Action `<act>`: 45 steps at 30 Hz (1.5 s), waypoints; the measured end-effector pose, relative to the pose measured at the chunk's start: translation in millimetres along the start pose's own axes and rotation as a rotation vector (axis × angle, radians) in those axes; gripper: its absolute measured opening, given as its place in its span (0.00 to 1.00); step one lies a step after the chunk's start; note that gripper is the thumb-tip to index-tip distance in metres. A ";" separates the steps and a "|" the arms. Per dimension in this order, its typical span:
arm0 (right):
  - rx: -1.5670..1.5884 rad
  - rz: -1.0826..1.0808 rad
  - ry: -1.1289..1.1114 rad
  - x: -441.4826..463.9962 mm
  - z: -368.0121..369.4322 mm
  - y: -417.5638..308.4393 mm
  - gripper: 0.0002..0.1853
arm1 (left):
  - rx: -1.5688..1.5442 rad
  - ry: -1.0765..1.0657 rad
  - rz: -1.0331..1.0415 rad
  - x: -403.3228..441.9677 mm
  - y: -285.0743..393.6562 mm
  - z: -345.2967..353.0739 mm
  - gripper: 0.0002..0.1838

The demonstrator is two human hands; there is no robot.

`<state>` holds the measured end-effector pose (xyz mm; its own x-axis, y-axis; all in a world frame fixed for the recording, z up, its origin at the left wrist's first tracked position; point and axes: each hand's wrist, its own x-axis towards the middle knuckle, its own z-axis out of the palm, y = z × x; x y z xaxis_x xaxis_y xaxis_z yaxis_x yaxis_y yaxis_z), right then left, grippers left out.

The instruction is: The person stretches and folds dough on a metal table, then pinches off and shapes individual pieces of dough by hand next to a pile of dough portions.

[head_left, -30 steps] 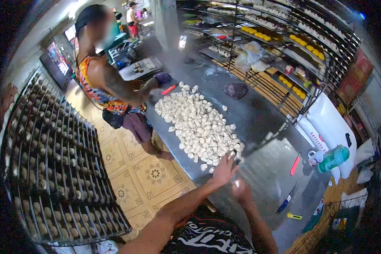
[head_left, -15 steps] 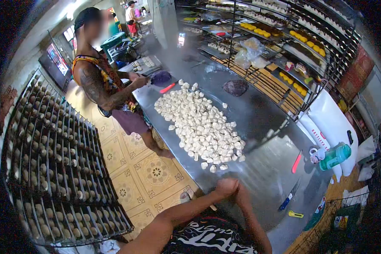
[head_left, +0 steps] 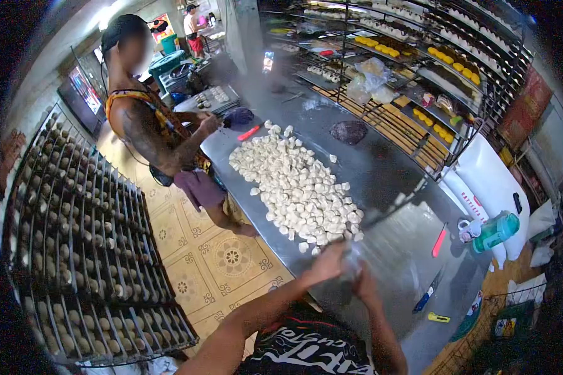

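Note:
My left hand (head_left: 329, 262) is over the near end of a pile of white dough pieces (head_left: 300, 184) on the metal table. Motion blur smears its fingers. Just to its right and closer to me, my right hand (head_left: 364, 285) is above the bare metal, also blurred. A pale, blurred patch shows between the two hands, and I cannot make out what it is. A few dough pieces lie loose around the edges of the pile.
Across the metal table (head_left: 394, 300) lie a dark purple mass (head_left: 348, 132), a red-handled tool (head_left: 439, 240), a blue-handled knife (head_left: 426, 295), a yellow cutter (head_left: 438, 317) and a teal bottle (head_left: 496, 232). A co-worker (head_left: 147, 119) stands at left, near a loaded rack (head_left: 87, 250).
My hands were together at the table's near edge; now they are apart. The left has moved forward to the dough pile. The co-worker's hands have shifted slightly.

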<state>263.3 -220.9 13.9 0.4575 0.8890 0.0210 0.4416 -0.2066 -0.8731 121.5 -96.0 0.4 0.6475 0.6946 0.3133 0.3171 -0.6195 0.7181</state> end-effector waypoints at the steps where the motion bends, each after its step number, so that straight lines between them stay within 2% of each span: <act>1: 0.015 -0.049 -0.124 -4.6 8.3 8.8 0.23 | -0.148 -0.395 -0.142 -19.5 -14.4 13.6 0.24; 2: 0.021 -0.092 -0.250 -13.5 13.1 20.7 0.24 | -0.627 -0.585 -0.165 -36.9 -21.6 36.6 0.19; 3: 0.021 -0.136 -0.379 -20.0 14.4 34.0 0.25 | -0.638 -0.584 -0.163 -45.4 -32.0 59.7 0.19; 4: 0.022 -0.182 -0.511 -21.2 13.6 40.2 0.26 | -0.559 -0.539 -0.229 -45.7 -27.6 66.4 0.19; 5: 0.018 -0.177 -0.516 -23.2 11.5 37.6 0.26 | -0.478 -0.495 -0.301 -49.8 -23.5 70.1 0.19; 9: -0.198 -0.237 -0.325 -34.1 -2.2 14.5 0.24 | -0.122 -0.319 -0.584 -64.7 -8.4 72.4 0.24; 10: -0.198 -0.230 -0.314 -34.7 -6.8 5.6 0.24 | -0.121 -0.329 -0.575 -62.4 -2.7 73.6 0.24; 14: -0.188 -0.216 -0.364 -20.7 -0.6 -32.0 0.21 | 0.292 -0.331 -0.466 -48.3 10.1 62.0 0.28; 19: -0.219 -0.227 -0.480 -26.4 -6.5 -56.6 0.18 | 0.080 -0.271 -0.428 -41.0 33.1 22.1 0.27; 21: -0.218 -0.209 -0.537 -19.1 -20.8 -60.8 0.16 | 0.418 -0.202 -0.357 -27.8 0.4 48.1 0.29; 22: -0.214 -0.199 -0.565 -18.9 -21.6 -66.9 0.16 | 0.295 -0.328 -0.401 -13.2 -5.8 35.0 0.24; 24: -0.216 -0.178 -0.605 -21.9 -25.6 -77.8 0.15 | 0.193 0.071 -0.450 11.8 11.6 15.3 0.25; 26: -0.207 -0.177 -0.565 -22.6 -18.0 -53.0 0.14 | 0.291 0.468 0.108 32.6 8.8 3.1 0.21; 27: -0.194 -0.188 -0.546 -23.3 -14.8 -42.3 0.14 | 0.297 0.470 0.113 29.2 4.3 1.8 0.21; 29: -0.164 -0.204 -0.522 -24.9 -9.4 -23.7 0.13 | 0.151 0.091 0.055 -2.7 -8.7 8.6 0.23; 31: -0.150 -0.215 -0.488 -25.6 -4.3 -8.9 0.13 | -0.178 -0.618 -0.187 -30.6 -19.3 22.7 0.27; 32: -0.149 -0.216 -0.475 -25.8 -1.8 -2.6 0.12 | -0.155 -0.533 -0.194 -54.9 -6.6 26.6 0.25; 35: -0.143 -0.223 -0.457 -26.4 3.5 8.1 0.12 | -0.295 -0.547 -0.249 -61.2 1.5 26.3 0.25; 39: -0.092 -0.080 -0.389 -33.6 0.7 16.7 0.15 | -0.054 -0.204 -0.268 -69.8 7.4 59.9 0.24; 40: -0.091 -0.076 -0.382 -33.1 -2.0 14.1 0.15 | -0.055 -0.210 -0.262 -62.8 15.4 58.8 0.24; 44: -0.306 0.315 -0.534 -15.2 5.8 -5.6 0.15 | 0.375 -0.347 -0.404 -30.0 36.1 32.5 0.25; 45: -0.303 0.311 -0.532 -16.0 7.7 -2.4 0.15 | 0.379 -0.345 -0.402 -31.7 32.0 34.9 0.25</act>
<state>249.0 -231.4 12.0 0.1909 0.8335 -0.5184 0.5832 -0.5211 -0.6231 135.3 -150.6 -8.3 0.5931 0.7807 -0.1969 0.7625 -0.4661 0.4488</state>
